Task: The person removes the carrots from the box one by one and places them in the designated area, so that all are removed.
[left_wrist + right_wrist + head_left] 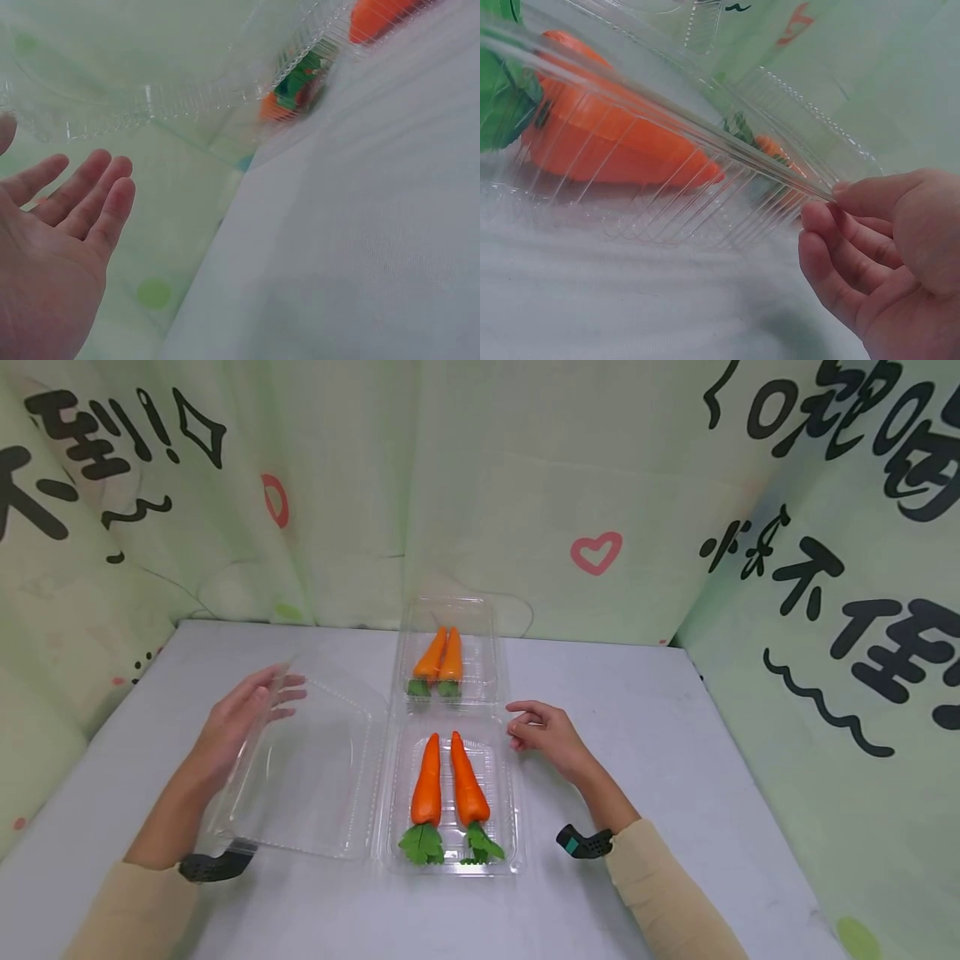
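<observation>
A clear plastic clamshell box lies opened on the table, its lid swung out to the left. Two carrots lie in its base side by side: a left carrot and a right carrot, tips away from me, green leaves towards me. My left hand is at the lid's raised outer edge; its fingers look straight in the left wrist view. Whether it touches the lid, I cannot tell. With thumb and forefinger my right hand pinches the base's rim near its far right corner.
Behind stands a second clear box holding two smaller-looking carrots. A white cloth covers the table. Pale green curtains with black writing and red hearts hang at the back and sides.
</observation>
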Available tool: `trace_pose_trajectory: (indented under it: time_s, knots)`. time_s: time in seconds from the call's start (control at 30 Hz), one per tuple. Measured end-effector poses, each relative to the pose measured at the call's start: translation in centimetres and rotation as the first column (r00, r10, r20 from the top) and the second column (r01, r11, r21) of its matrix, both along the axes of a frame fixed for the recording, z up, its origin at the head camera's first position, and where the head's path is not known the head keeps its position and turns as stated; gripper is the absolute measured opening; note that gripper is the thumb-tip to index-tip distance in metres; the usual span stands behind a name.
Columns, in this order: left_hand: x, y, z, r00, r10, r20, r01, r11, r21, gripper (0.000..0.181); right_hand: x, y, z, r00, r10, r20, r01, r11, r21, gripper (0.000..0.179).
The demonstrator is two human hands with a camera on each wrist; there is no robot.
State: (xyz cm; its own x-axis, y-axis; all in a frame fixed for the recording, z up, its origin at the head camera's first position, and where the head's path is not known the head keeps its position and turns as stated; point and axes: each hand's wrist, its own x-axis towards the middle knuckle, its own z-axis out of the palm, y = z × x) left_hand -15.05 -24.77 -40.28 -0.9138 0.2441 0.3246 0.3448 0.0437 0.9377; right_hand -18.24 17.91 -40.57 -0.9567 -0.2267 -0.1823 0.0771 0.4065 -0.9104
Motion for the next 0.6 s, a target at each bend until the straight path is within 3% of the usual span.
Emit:
trace_pose_trajectory:
  time_s: [0.3,0.5,0.6]
  knots:
    - [0.3,-0.7,0.0,0.999,0.039,-0.032,-0.04,0.999,-0.014,0.042,-0.1,0.1,-0.1,1.0,0.007,0.002,-0.007,1.0,-0.013,0.04]
    - [0.4,-1.3,-0.4,0.999,0.024,-0.043,-0.023,1.0,0.015,0.042,-0.2,0.1,-0.2,1.0,0.009,-0.004,-0.009,1.0,-0.014,0.04]
    - [0.5,-1.7,-0.6,0.999,0.006,-0.036,-0.006,1.0,0.01,0.042,-0.7,0.4,-1.2,1.0,0.003,-0.004,-0.003,1.0,-0.019,0.04]
